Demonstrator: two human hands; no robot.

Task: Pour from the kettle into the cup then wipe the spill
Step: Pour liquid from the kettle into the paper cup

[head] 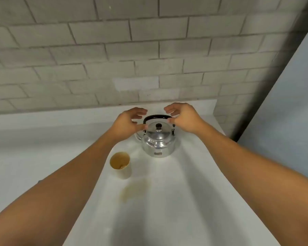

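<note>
Presently, status by item:

Kettle (158,142): upright on the white counter (194,201), far centre, near the brick wall (114,50); lid on, black handle (156,116) raised over the lid, spout (138,136) turned left toward the cup side. Placement judged as parked clear of the wet area.

Cup (120,165): upright, left of and nearer than the kettle, apart from it; brown liquid inside, level high. Judged as already filled, so the pour step reads as done.

Spill (134,189): pale brown patch on the counter, just near-right of the cup base, not touching the kettle. Unwiped.

Left hand (127,122): spread wide, empty, at the left end of the kettle handle; thumb close to the hinge above the spout, contact not resolvable.

Right hand (182,118): spread wide, empty, at the right end of the handle; fingers curled above the handle, thumb tip at or near it, contact not resolvable.

Hand placement, judged: both palms flank the handle symmetrically, consistent with either letting go of the kettle or steadying it; direction not determinable.

Cloth: none in view; no wiping tool on the visible counter.

Remaining work, judged: wipe of the spill.

Risk, judged: full cup stands just beside the patch; careless wiping stroke toward the left could tip it.
</note>
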